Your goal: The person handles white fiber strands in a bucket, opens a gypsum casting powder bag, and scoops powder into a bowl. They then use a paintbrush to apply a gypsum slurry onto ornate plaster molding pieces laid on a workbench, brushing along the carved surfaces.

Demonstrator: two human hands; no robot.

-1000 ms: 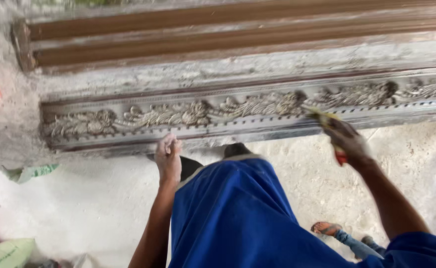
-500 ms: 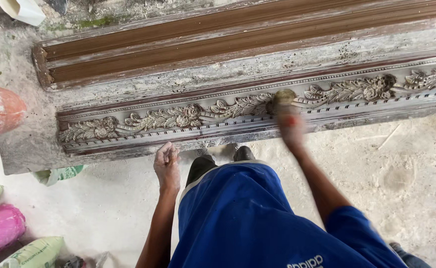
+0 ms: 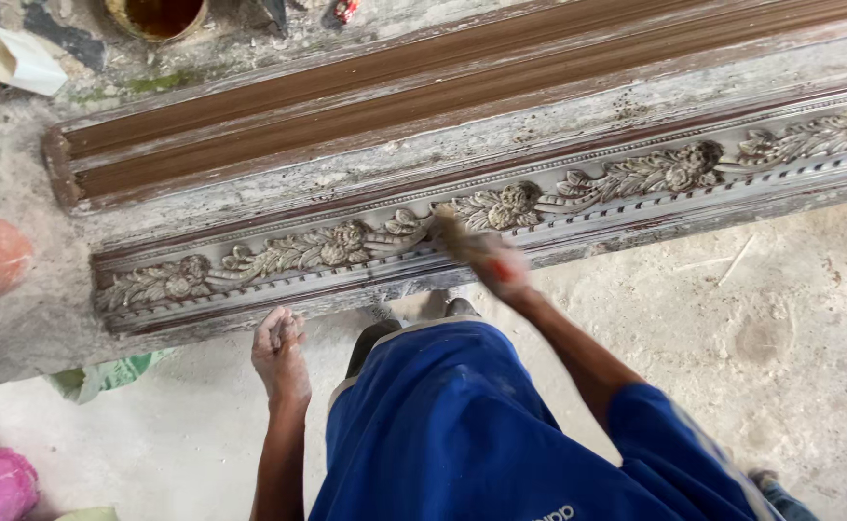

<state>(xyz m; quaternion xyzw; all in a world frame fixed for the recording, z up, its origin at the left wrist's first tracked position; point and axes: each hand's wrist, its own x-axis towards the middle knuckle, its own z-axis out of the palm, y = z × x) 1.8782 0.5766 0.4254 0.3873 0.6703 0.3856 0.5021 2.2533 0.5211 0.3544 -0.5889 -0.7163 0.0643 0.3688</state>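
**Brush on the carved moulding**

Brushing is what I see my right hand [image 3: 503, 268] at: it is closed round a brush [image 3: 457, 241] with a red handle, bristles touching the carved moulding [image 3: 501, 217] near a flower in the leaf pattern. The hand is blurred, so I cannot tell the exact grip. My left hand [image 3: 279, 352] hangs loosely curled and holds nothing, just beside the moulding's lower edge, above the floor [image 3: 780, 328].

The moulding lies flat on the floor in front of me, running left to right, with a plain brown moulding [image 3: 395, 92] behind it. I judge it long, stiff and heavy, with fine relief that could chip; it would be best taken hold of by the plain outer edges, not the carving. The brush looks light and its bristles soft; the red handle is the place to hold it.

A tin [image 3: 158, 14] and a white cup [image 3: 13, 58] sit at the far left.
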